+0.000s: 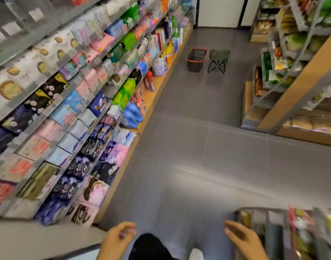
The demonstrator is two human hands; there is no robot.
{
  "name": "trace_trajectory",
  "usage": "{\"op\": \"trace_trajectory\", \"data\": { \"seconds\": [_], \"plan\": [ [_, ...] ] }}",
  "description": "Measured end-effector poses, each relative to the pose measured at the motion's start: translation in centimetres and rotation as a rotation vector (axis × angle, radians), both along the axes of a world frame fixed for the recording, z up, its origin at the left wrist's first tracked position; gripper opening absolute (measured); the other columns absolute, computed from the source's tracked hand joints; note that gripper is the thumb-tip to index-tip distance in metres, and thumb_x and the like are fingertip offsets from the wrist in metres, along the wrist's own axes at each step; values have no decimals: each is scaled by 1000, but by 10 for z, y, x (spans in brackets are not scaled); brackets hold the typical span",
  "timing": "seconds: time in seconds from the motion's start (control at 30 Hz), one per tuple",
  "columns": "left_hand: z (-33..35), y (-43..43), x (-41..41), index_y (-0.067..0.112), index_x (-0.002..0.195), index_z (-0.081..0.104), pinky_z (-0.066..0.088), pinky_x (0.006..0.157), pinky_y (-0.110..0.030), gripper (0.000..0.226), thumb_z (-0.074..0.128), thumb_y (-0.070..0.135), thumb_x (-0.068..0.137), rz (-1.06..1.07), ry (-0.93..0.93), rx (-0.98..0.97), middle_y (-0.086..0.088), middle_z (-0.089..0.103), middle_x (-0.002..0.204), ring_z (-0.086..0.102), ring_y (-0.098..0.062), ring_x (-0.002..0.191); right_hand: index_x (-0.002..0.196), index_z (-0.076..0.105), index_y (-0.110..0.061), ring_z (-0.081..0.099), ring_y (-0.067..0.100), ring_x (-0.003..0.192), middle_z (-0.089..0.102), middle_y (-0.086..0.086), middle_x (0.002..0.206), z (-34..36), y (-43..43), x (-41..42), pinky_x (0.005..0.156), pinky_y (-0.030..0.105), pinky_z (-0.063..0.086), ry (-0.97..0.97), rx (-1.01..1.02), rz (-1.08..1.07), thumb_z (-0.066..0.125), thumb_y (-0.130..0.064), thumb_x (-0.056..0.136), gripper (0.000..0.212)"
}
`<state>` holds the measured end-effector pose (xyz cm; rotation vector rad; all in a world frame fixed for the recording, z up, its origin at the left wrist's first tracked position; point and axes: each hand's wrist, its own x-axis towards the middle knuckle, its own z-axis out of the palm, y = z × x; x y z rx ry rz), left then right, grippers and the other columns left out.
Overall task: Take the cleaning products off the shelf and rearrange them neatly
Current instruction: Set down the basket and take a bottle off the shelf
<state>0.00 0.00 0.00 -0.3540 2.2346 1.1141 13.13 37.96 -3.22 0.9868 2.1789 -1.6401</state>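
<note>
- left hand [119, 239] hangs low, fingers loosely curled, holding nothing
- right hand [241, 239] beside it, fingers relaxed, empty too
- stocked shelves [121, 177] up past the left hand's outer side

motion blur smears shelf packs [70, 113], labels unreadable; left hand [119, 239] and right hand [241, 239] cropped by bottom edge.

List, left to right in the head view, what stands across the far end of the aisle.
Bottles on the left shelving's bottom shelf → red-rimmed basket on the floor → folding stool → right-hand shelving with packets.
</note>
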Motion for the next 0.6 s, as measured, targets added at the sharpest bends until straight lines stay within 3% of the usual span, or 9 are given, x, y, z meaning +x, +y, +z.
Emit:
{"op": "trace_trajectory", "data": {
  "seconds": [0.07, 0.1, 0.17, 0.3, 0.37, 0.5, 0.6],
  "plan": [
    [-5, 3, 4, 16, 87, 76, 51, 68, -11, 18, 77, -1, 86, 28, 62, 4, 3, 77, 74, 69, -9, 71, 107, 72, 4, 67, -6, 81, 73, 21, 107, 9, 6, -17, 78, 2, 46, -7, 8, -10, 72, 9, 84, 24],
    [-7, 3, 5, 18, 89, 77, 52, 70, -12, 16, 77, 2, 86, 23, 67, -27, 6, 78, 80, 71, -11, 78, 108, 73, 2, 68, -1, 85, 74, 18, 107, 10, 9, -23, 78, 5, 46, -35, 19, 25, 72, 7, 85, 23],
    [-9, -1, 10, 22, 92, 77, 53, 74, -10, 17, 76, 5, 88, 25, 54, -45, 11, 77, 87, 71, -5, 83, 111, 72, -1, 67, 14, 98, 73, 14, 110, 14, 13, -34, 87, 17, 46, -50, 45, 63, 72, 1, 88, 23],
    [-10, 5, -12, 25, 96, 77, 50, 74, -7, 16, 75, 10, 90, 61, 69, -44, 9, 77, 90, 70, -1, 88, 119, 71, -2, 68, 23, 104, 73, 11, 111, 16, 27, -87, 94, 30, 49, -73, 84, 210, 71, -7, 91, 28],
    [-12, 10, -33, 22, 99, 76, 51, 76, -10, 15, 74, 11, 91, 68, 57, -32, 7, 76, 94, 71, -4, 89, 121, 71, -6, 70, 22, 101, 74, 8, 107, 16, 34, -117, 93, 32, 52, -80, 104, 271, 71, -12, 93, 29],
    [-21, 28, -106, 14, 106, 76, 54, 89, -31, 15, 72, 9, 92, 3, 45, 4, 1, 76, 101, 70, -13, 95, 126, 68, -14, 69, 21, 100, 72, 2, 107, 19, 44, -181, 95, 39, 54, -114, 160, 334, 69, -21, 95, 31],
    [-22, 48, -173, 18, 107, 74, 49, 87, -20, 16, 71, 11, 93, -66, 19, 23, 4, 74, 104, 68, -8, 97, 128, 66, -15, 68, 20, 99, 71, 2, 107, 25, 50, -222, 96, 39, 53, -182, 186, 305, 67, -23, 96, 33]
  ]
}}
